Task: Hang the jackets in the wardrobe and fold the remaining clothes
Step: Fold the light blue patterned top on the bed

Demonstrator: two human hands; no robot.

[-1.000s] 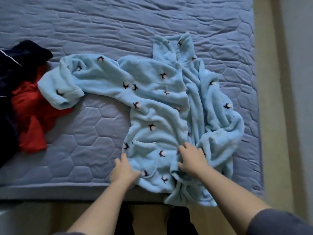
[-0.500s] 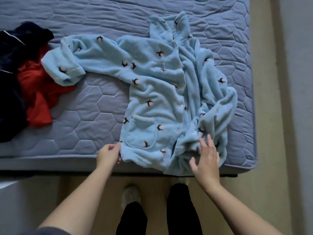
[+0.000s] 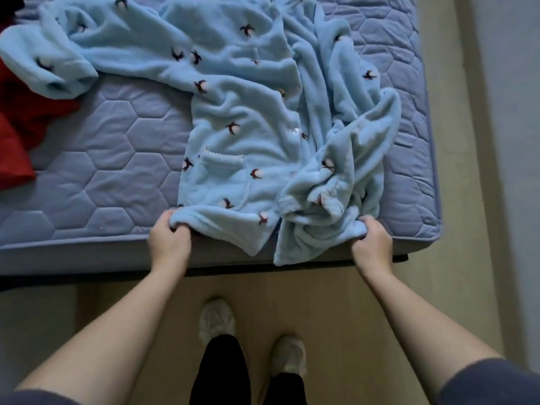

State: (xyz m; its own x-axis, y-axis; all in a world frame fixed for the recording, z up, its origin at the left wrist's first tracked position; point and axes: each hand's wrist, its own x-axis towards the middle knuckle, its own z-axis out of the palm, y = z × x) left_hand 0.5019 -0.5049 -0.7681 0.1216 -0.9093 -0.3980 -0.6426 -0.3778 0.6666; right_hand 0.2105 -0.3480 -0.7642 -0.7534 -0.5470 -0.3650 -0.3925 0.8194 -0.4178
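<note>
Your left hand (image 3: 169, 242) and right hand (image 3: 371, 244) each grip the hem of the rumpled blue fleece robe (image 3: 233, 112) at the bed's (image 3: 102, 159) near edge.

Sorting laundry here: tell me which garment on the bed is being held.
The light blue fleece jacket with small bird motifs: left hand and right hand grip its hem. The red cloth garment, far left, is unheld.

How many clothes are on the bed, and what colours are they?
Blue top: 1
Red garment: 1
Dark garment: 1, only a corner shows
Total: 3
</note>
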